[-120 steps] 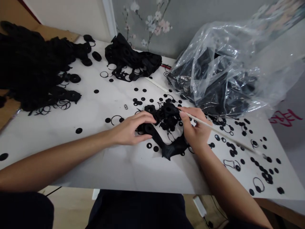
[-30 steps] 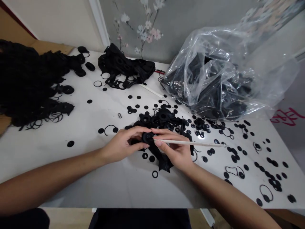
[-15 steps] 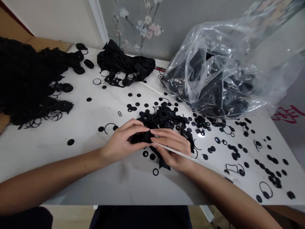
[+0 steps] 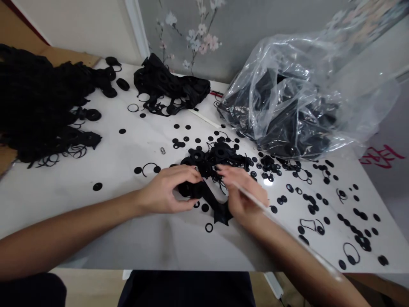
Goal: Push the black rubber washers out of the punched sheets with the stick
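My left hand [image 4: 168, 189] is closed around a strip of black rubber scrap [image 4: 191, 189] with punched holes, which lies on a tangled pile of the same scrap [image 4: 211, 164]. The strip's pointed tail [image 4: 222, 217] runs out to the lower right. My right hand [image 4: 244, 200] pinches a thin white stick [image 4: 255, 200] that slants toward the lower right, and its fingertips reach toward the pile. Loose black discs [image 4: 205, 207] and a small black ring [image 4: 208, 227] lie just below my hands.
A clear plastic bag [image 4: 281, 102] stuffed with black scrap stands at the back right. Large black scrap heaps lie at the left [image 4: 38, 111] and back [image 4: 169, 83] of the white table [image 4: 79, 213]. Several discs and rings cover the right side. A second white stick [image 4: 204, 118] lies farther back.
My hands have moved apart, with the right one lifting off the strip toward the pile. The white stick has swung from level to slanting down right. My left hand keeps hold of the strip.
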### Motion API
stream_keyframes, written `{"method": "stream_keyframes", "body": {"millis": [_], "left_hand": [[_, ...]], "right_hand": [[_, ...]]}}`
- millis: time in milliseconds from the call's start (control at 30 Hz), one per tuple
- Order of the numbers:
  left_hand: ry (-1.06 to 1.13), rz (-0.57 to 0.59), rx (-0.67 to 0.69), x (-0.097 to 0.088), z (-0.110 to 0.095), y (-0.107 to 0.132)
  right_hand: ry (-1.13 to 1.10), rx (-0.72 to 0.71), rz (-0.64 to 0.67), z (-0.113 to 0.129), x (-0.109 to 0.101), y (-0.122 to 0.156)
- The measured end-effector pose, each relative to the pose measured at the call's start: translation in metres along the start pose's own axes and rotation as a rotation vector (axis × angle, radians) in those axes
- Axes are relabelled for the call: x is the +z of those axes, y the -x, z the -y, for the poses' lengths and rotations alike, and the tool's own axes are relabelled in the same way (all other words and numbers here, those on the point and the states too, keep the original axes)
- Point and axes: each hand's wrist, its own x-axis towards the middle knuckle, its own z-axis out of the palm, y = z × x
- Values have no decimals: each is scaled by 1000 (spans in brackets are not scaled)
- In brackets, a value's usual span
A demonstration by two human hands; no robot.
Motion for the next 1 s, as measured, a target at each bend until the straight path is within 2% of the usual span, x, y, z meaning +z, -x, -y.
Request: {"method": "stream_keyframes", "body": {"millis": [67, 133, 233, 333, 467, 567, 700, 767, 933, 1000], "left_hand": [[-65, 146, 90, -2, 2, 1], [-121, 270, 142, -7, 5, 0], [-175, 326, 130, -20, 9, -3], [-269, 359, 81, -34, 14, -7], [-337, 423, 79, -39, 21, -9], [-267, 349, 44, -33, 20, -9], [-123, 124, -150, -22, 11, -8], [-53, 63, -269, -18, 5, -8], [219, 125, -521, -16, -3, -9], [346, 174, -550, -17, -3, -9]], "right_hand": [[20, 127, -195, -5, -7, -8], [90, 239, -333, -11, -17, -17], [127, 312, -377, -15, -29, -27], [92, 392, -277, -12, -31, -26], [-60, 439, -36, -2, -21, -15], [-169, 380, 129, 7, -12, -7], [-288, 314, 202, 18, -6, -2], [-332, 294, 215, 22, -4, -1], [-325, 242, 329, 25, 0, -1], [-288, 221, 333, 24, 2, 0]]}}
